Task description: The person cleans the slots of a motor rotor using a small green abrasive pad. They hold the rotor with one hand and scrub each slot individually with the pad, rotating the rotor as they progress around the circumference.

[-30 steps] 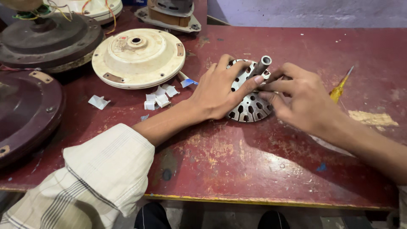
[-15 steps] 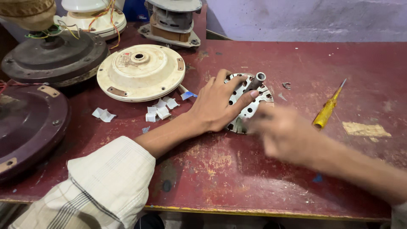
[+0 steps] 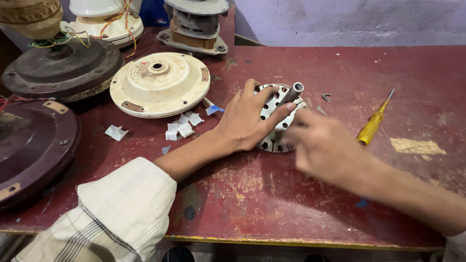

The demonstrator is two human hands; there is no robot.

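Since the right hand (image 3: 325,145) is smeared with motion blur, I can't tell whether its grip is spread or pinched; it covers the near right rim of the perforated metal disc (image 3: 276,114), which sits mid-surface toward the far edge. Left hand (image 3: 250,119) lies flat on the disc, fingers spread, hiding much of it beside the short steel shaft (image 3: 292,92). Compared with a second ago, the right hand has left the shaft and pulled back toward the near edge. Yellow screwdriver (image 3: 371,125) lies to the right.

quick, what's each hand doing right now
Left hand: open, fingers spread flat on the perforated metal disc.
Right hand: blurred, holding nothing visible; open or closed cannot be told.
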